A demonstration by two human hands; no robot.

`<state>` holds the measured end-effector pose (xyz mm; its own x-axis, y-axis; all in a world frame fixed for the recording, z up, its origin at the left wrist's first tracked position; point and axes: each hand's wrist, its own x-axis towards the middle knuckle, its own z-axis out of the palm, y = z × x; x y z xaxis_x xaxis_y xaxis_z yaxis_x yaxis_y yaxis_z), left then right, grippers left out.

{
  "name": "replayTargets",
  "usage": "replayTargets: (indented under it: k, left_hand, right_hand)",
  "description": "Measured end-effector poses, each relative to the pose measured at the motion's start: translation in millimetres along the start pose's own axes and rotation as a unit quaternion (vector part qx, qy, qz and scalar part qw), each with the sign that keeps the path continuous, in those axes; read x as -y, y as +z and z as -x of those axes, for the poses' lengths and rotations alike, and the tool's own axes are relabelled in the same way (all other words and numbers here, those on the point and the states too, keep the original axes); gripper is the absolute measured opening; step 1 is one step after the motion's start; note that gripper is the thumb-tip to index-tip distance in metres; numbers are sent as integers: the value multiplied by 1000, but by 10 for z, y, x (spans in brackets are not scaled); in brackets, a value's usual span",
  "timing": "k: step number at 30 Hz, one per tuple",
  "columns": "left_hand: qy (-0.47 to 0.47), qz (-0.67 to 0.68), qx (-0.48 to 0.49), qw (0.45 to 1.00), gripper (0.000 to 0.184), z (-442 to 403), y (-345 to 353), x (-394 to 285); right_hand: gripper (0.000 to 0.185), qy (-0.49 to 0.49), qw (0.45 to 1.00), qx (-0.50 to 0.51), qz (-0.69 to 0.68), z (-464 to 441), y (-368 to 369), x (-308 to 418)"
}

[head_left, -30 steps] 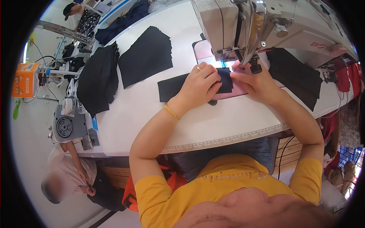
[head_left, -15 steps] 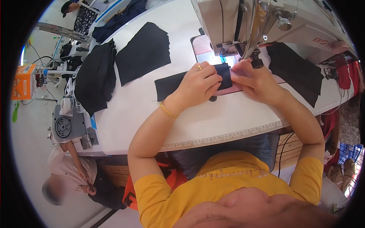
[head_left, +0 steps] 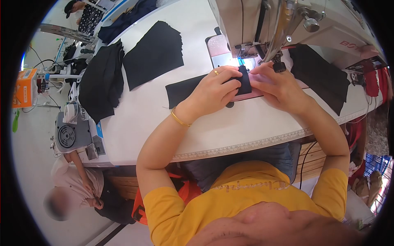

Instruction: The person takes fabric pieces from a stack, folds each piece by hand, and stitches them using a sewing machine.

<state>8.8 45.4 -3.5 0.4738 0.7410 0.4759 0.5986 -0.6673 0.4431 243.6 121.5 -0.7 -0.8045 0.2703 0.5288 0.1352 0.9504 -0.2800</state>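
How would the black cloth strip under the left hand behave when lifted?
The black cloth strip would likely droop, as it looks like thin fabric. It is probably light, having little visible thickness. Rolling seems unlikely, since it lies flat.

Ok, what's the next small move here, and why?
I'd probably ease the black cloth slightly toward the lit needle area, keeping it flat: the left hand curls over it, the right hand's fingertips are at its right end, and that end lies right by the light. Whether it is under the presser foot is hard to tell.
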Motion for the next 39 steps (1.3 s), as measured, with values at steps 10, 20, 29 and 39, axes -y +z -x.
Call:
replayTargets:
  k: [10, 20, 29, 39]
  left_hand:
    - [10, 1, -15, 1000, 18, -10, 1, -7]
    - [4, -18, 0, 1000, 27, -12, -3, -22]
    - [10, -58, -15, 998, 28, -73, 26, 41]
    - [5, -65, -40, 997, 29, -87, 22, 26]
  right_hand:
    - [31, -85, 996, 17, -10, 2, -45, 18]
    - [32, -88, 994, 62, 27, 16, -73, 47]
    - [41, -47, 996, 67, 26, 12, -42, 19]
    - [32, 14, 999, 44, 13, 12, -8, 47]
